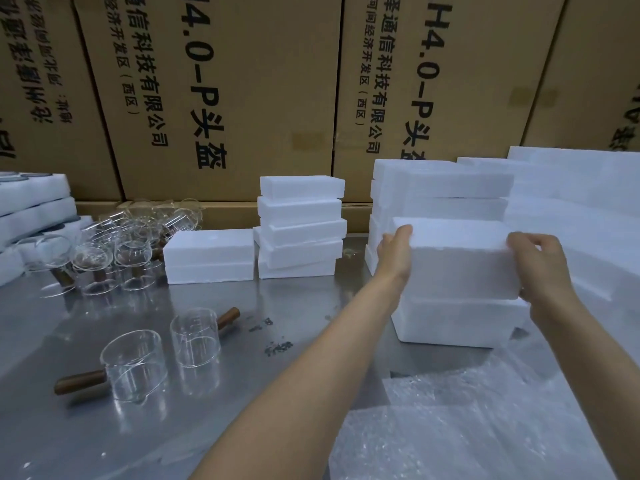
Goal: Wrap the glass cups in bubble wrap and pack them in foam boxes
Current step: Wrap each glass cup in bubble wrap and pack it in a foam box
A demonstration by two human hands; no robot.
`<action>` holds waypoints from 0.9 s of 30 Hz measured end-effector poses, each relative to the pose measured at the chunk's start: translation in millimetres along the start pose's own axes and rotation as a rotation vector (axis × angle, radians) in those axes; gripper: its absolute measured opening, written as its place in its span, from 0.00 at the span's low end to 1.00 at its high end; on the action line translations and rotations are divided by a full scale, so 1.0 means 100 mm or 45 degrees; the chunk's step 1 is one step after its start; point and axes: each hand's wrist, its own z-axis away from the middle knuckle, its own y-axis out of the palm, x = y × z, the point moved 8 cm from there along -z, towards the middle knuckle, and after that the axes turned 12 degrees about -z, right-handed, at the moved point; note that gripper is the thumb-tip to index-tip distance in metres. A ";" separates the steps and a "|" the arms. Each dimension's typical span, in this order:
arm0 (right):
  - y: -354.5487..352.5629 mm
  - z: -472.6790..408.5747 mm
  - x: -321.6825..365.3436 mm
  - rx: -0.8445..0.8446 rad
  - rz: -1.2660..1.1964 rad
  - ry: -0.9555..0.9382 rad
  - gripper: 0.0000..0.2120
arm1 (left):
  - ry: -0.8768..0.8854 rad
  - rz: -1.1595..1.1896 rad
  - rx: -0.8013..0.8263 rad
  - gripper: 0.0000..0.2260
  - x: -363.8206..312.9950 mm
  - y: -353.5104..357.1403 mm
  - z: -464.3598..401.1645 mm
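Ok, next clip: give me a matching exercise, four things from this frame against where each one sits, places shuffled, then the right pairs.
Things:
1. foam box
2. two glass cups
3. bubble wrap
4. cardboard cartons

Places:
A. near right of the steel table, flat sheets
B. behind the table, as a back wall
C. held between left hand and right hand, on top of another foam box
D. near left of the table, wooden handles sticking out

Pairs: 1-C, 2-D, 3-A, 4-B
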 end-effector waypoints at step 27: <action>0.03 0.35 0.63 -0.177 0.702 -0.538 0.26 | 0.271 -1.320 -0.274 0.32 0.12 -0.81 0.69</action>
